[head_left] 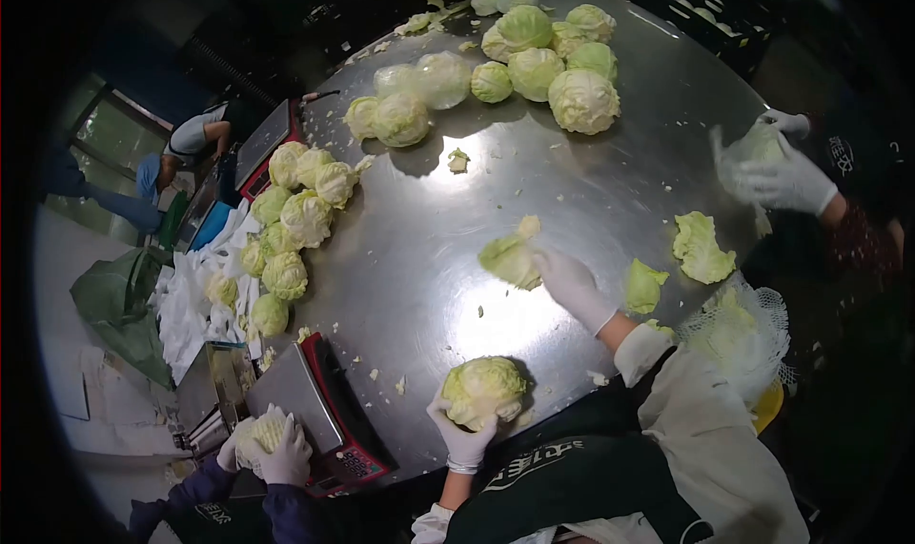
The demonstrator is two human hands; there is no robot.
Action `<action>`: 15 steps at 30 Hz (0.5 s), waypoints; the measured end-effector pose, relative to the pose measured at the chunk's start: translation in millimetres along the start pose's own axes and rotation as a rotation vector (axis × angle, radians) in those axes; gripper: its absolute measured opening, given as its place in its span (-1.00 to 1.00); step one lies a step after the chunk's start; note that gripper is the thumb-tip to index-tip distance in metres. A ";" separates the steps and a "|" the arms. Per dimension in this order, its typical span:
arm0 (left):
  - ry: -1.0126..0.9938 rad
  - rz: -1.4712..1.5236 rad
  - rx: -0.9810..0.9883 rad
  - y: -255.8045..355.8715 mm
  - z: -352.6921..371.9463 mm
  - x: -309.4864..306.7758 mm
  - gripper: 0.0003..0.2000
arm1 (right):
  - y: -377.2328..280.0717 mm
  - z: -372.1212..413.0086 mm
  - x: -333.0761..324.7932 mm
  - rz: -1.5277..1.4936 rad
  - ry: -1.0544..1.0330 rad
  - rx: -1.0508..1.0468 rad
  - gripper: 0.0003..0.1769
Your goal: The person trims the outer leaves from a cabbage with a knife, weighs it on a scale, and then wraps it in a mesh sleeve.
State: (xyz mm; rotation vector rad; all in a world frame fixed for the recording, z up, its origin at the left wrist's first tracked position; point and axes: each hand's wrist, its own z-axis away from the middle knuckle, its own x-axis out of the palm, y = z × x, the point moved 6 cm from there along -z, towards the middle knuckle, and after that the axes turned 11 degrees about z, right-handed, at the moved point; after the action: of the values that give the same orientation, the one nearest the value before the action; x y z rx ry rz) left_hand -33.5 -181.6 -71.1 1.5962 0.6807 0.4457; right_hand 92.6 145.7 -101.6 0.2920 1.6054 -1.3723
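A cabbage (484, 390) is clasped on its near side by the gloved left hand (462, 439), on the steel table (429, 258). The right hand (572, 285) is held well apart, further ahead, against a loose leaf (510, 258); whether its fingers are closed cannot be told. More leaves (703, 247) are scattered to its right

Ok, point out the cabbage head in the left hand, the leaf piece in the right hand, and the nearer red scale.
cabbage head (484, 390): head view, on its rounded top.
leaf piece (508, 260): head view, on the leaf's middle.
nearer red scale (291, 392): head view, on its steel weighing plate.
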 end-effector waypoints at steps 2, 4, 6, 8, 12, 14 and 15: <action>0.205 0.305 -0.284 -16.5 7.1 -17.8 -0.31 | -11.8 14.1 -18.9 0.043 0.033 0.037 -0.43; 0.314 0.371 -0.286 -13.5 3.3 -9.4 -0.32 | -35.4 41.4 -42.7 0.097 0.062 0.085 -0.39; 0.409 0.354 -0.299 -0.8 -0.8 1.7 -0.32 | -70.7 78.0 -35.4 -0.034 -0.269 -0.008 -0.25; 0.385 0.278 -0.266 -3.3 0.7 4.5 -0.30 | -86.9 107.2 -12.9 -0.269 -0.384 -0.134 -0.19; 0.247 0.138 -0.148 -7.2 2.6 17.0 -0.26 | -90.3 116.8 0.7 -0.282 -0.432 -0.144 -0.20; 0.170 0.002 0.001 -9.5 3.6 21.3 -0.25 | -88.6 114.4 0.4 -0.184 -0.508 -0.216 -0.26; 0.161 0.005 -0.002 -7.4 2.2 23.7 -0.25 | -85.5 115.5 0.8 -0.184 -0.504 -0.207 -0.26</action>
State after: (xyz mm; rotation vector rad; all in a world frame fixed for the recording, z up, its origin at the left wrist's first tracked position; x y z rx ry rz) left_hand -15.6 -167.5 -81.0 1.5719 0.7974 0.5827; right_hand 90.1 17.4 -36.8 -0.3127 1.3515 -1.2737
